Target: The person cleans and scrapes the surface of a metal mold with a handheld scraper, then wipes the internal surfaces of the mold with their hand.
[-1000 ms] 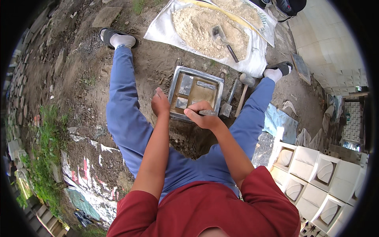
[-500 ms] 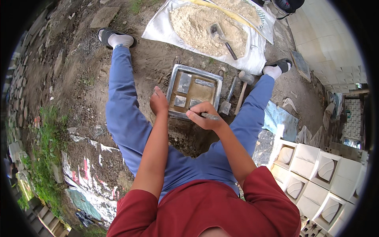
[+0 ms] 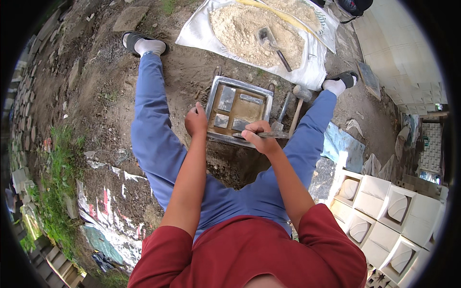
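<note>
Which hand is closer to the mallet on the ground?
The right hand: it holds a thin tool, below and left of the mallet. The left hand is farther, beside the grey frame's left edge.

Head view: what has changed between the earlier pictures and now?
The right hand has moved rightward along the near edge of the metal tray, still holding the thin tool, which now shows more of its length. The left hand remains beside the tray's left side; the mallet and scoop stayed put.
</note>
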`<action>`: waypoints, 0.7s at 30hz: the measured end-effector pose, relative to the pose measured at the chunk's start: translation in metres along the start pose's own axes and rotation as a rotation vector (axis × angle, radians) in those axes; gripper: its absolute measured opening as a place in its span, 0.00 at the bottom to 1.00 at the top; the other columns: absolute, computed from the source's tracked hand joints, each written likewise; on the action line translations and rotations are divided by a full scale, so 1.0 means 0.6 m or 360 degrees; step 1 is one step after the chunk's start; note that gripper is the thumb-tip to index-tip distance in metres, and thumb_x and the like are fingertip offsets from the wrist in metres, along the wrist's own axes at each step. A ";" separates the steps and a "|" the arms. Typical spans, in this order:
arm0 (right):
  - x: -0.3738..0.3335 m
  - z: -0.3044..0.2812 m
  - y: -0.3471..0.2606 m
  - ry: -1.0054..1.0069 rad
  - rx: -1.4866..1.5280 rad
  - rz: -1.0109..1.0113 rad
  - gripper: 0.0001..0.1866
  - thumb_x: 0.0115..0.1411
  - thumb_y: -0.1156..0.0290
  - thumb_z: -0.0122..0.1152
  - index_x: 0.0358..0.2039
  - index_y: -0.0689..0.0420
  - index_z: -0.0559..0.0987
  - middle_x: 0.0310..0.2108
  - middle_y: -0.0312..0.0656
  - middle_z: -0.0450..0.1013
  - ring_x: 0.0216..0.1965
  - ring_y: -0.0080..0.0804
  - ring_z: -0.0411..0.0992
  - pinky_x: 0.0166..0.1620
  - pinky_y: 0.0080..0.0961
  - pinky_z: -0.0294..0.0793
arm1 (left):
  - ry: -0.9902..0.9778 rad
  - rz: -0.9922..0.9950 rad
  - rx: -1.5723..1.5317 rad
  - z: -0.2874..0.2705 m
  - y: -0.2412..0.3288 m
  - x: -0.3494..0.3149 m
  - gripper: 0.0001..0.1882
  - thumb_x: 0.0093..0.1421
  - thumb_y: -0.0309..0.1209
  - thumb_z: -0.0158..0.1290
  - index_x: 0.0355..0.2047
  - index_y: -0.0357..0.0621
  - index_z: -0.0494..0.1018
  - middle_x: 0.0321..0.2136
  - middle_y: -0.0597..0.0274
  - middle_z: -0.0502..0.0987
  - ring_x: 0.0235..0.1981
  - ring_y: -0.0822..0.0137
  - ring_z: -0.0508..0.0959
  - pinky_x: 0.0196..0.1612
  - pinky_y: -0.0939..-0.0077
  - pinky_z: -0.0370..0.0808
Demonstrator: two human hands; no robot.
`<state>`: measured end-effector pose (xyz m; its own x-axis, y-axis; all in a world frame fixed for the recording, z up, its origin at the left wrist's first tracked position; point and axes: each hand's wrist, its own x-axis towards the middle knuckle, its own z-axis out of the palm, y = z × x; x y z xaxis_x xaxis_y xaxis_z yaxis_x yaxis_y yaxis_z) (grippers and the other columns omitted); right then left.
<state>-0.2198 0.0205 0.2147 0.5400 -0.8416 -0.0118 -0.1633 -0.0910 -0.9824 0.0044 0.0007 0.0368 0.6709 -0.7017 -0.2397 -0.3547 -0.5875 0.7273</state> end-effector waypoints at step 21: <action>-0.045 -0.057 0.029 -0.0030 0.0128 0.0044 0.20 0.66 0.69 0.60 0.19 0.62 0.67 0.17 0.31 0.55 0.22 0.18 0.52 0.24 0.30 0.53 | -0.0062 -0.0061 -0.0169 -0.007 0.017 -0.008 0.31 0.71 0.54 0.42 0.36 0.39 0.84 0.34 0.39 0.83 0.38 0.36 0.82 0.42 0.45 0.76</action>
<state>-0.2655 0.0235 0.2044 0.5516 -0.8330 -0.0419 -0.1117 -0.0240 -0.9935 0.0002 -0.0002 0.0483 0.6560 -0.6960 -0.2920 -0.2568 -0.5695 0.7808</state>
